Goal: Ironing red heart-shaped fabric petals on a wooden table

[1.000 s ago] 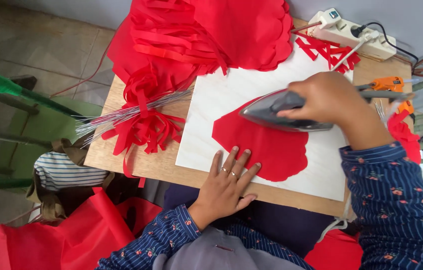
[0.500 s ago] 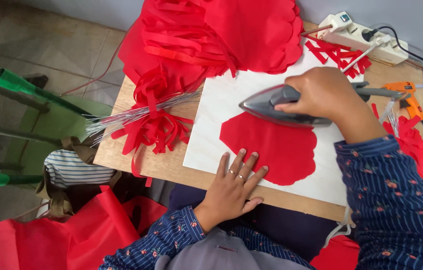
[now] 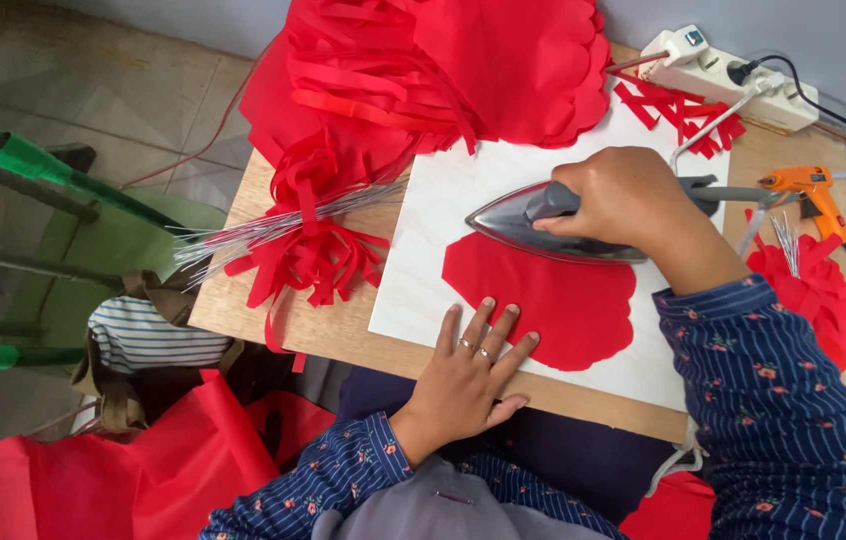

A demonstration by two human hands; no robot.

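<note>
My right hand (image 3: 633, 200) grips the handle of a silver clothes iron (image 3: 528, 222), whose soleplate rests on the upper edge of a red scalloped fabric piece (image 3: 558, 300). The fabric lies on a white board (image 3: 433, 230) set on the wooden table (image 3: 243, 300). My left hand (image 3: 468, 375) lies flat with fingers spread, its fingertips pressing the fabric's near left edge.
A heap of red fabric pieces and strips (image 3: 423, 70) covers the table's far side. A bundle of thin silver wires (image 3: 253, 235) lies at left. A white power strip (image 3: 723, 70) and an orange glue gun (image 3: 808, 190) sit at right. A red bag (image 3: 143, 470) rests on the floor.
The iron has slid a little left and toward the fabric's upper edge. My left hand has stayed pressed on the fabric's near edge.
</note>
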